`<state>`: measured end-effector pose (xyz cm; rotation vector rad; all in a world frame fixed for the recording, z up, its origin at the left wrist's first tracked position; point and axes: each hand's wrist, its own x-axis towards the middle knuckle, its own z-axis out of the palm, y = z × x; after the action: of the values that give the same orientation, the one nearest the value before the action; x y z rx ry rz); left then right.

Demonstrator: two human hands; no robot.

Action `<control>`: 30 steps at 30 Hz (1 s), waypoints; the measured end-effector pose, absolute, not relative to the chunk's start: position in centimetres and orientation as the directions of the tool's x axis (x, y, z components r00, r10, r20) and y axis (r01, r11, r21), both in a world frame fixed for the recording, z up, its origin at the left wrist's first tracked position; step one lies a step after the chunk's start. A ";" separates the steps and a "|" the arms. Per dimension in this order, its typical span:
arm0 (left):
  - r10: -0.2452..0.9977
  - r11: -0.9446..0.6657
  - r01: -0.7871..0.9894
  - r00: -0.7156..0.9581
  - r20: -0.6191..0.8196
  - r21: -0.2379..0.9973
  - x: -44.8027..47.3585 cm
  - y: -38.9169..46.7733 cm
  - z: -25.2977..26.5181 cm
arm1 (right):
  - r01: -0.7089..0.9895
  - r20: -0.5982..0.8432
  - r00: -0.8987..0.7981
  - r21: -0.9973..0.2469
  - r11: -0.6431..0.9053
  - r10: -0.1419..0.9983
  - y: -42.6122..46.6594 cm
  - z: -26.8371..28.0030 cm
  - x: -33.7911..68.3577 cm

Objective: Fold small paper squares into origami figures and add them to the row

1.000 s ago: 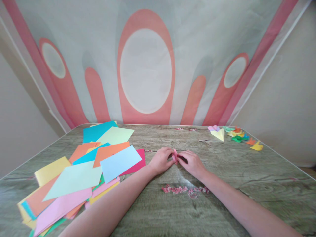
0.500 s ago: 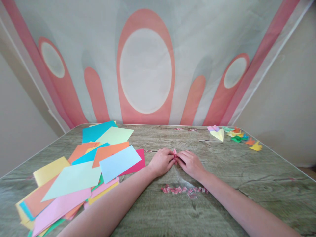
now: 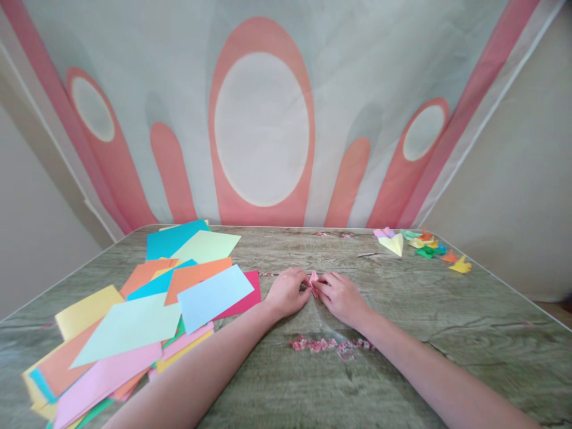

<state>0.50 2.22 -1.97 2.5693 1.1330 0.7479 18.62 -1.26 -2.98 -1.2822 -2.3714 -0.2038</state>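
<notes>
A small pink folded paper [image 3: 313, 279] stands between my hands over the middle of the wood-patterned table [image 3: 268, 381]. My left hand [image 3: 289, 292] has its fingers curled together at the paper's left side, the fingertips against its edge. From the right, my right hand [image 3: 340, 298] pinches the same paper between thumb and fingers. A pointed tip of it shows above the fingertips; its lower part is partly covered by them.
Loose coloured paper sheets [image 3: 129, 328] lie in an overlapping heap on the left. Several small folded paper figures [image 3: 429, 251] sit at the back right, beside a pale yellow folded piece [image 3: 393, 244]. A printed backdrop [image 3: 263, 214] rises behind the table.
My fingers have shifted slightly on the pink paper, so more of its face and tip shows now. The whole view has moved a little; the sheets and figures stay put.
</notes>
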 end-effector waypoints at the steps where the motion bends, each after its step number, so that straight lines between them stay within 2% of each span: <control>1: 0.749 -0.662 0.631 0.555 0.361 0.405 0.5 2.1 -2.0 | 0.823 0.445 -0.473 -0.083 0.561 0.760 -1.2 -3.0 18.6; 16: 0.741 -0.671 0.653 0.576 0.344 0.352 0.6 2.4 -1.9 | 0.828 0.475 -0.322 -0.279 0.487 0.819 -0.7 -3.4 18.2; 24: 0.796 -0.606 0.677 0.514 0.320 0.418 0.7 2.7 -1.9 | 0.818 0.481 -0.232 -0.374 0.437 0.846 -0.3 -3.7 18.4; 27: 0.855 -0.519 0.706 0.445 0.268 0.482 0.9 3.4 -1.6 | 0.814 0.481 -0.224 -0.386 0.434 0.848 -0.3 -3.8 18.4; 30: 0.903 -0.397 0.735 0.419 0.093 0.550 1.4 4.4 -0.9 | 0.808 0.475 -0.220 -0.401 0.432 0.852 -0.3 -3.8 18.4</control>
<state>1.36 4.37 -0.93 2.2509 1.3931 0.5333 18.45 -0.34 -3.81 -1.3926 -2.0429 0.0885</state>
